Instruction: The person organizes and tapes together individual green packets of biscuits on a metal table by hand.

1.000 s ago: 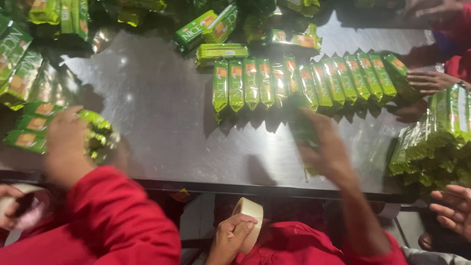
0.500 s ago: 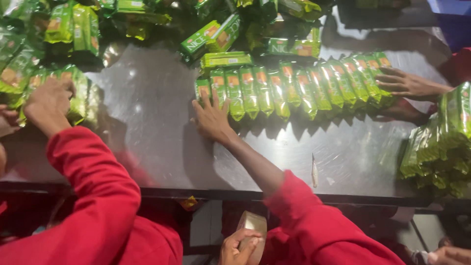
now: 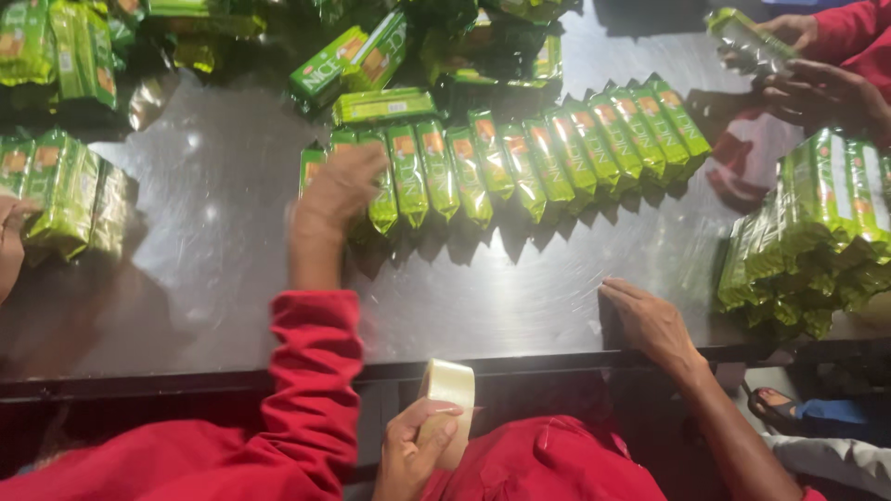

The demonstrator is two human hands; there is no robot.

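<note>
Steel table (image 3: 223,278) | left hand (image 3: 11,243) cut off | right hand (image 3: 339,190) blurred, hiding green packets (image 3: 483,162)

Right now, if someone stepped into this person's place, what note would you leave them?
Left hand: blurred, on the left end of the row of green packets; grip unclear.
Right hand: open, flat on the metal table near its edge, holding nothing.
Done: the row lies side by side; a stack stands at the right.
Left: loose packets lie scattered beyond the row.
Another person's hand holds a tape roll.
</note>
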